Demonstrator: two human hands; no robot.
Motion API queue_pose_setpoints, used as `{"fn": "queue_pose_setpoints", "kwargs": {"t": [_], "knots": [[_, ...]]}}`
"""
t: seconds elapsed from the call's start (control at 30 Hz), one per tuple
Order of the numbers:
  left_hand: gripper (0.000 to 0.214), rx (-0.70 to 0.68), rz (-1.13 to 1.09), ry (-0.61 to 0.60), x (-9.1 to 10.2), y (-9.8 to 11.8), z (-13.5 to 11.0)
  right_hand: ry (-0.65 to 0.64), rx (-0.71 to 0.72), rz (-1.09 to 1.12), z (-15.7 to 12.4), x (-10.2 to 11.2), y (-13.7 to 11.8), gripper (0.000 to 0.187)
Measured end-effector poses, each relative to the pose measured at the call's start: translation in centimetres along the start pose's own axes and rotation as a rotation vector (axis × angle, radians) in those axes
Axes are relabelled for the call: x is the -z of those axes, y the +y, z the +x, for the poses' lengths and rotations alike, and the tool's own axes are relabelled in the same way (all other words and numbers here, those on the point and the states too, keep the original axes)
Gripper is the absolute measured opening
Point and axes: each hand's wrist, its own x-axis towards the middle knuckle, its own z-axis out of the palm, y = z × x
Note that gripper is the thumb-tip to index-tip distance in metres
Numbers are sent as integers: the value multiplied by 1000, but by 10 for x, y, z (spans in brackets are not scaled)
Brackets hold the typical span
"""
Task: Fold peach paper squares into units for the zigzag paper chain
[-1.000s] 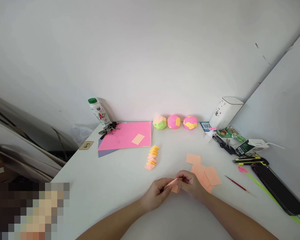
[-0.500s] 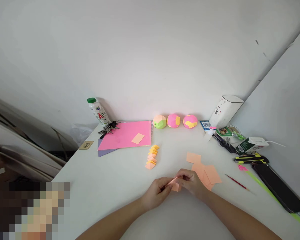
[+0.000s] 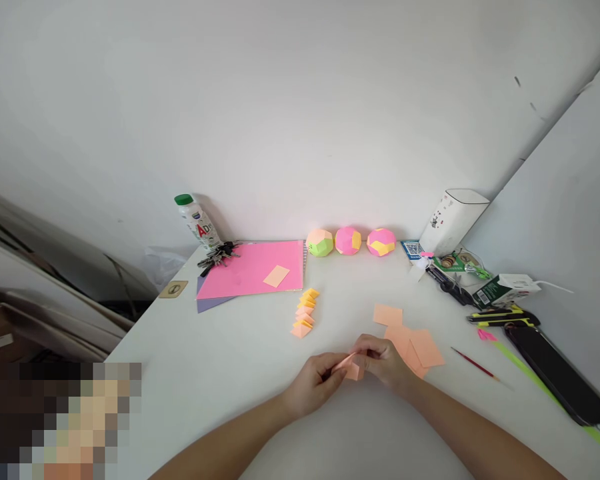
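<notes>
Paper (image 3: 353, 371) between left hand (image 3: 314, 381), right hand (image 3: 384, 363)

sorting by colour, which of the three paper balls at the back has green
The leftmost ball, beside the pink sheet: green and peach. The middle ball and right ball are pink with yellow.

Bottle (image 3: 193, 217), keys (image 3: 219, 255), pink notebook (image 3: 245, 270), phone (image 3: 555, 373)

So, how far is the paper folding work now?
Done: three paper balls stand by the wall, and a row of folded units lies mid-table. In hand: the left hand and right hand pinch one peach piece, partly folded. Remaining: several flat peach squares beside the right hand look unfolded.
</notes>
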Motion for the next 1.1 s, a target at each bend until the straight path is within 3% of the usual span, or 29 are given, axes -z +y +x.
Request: {"fn": "queue_pose_setpoints", "kwargs": {"t": [0.87,1.1], "knots": [[35,-7,15,-12,1,-1,0,-17,-9,1,1,1,2,15],[28,65,-43,5,0,-6,-1,-4,-32,-19,-2,-1,-5,17]]}}
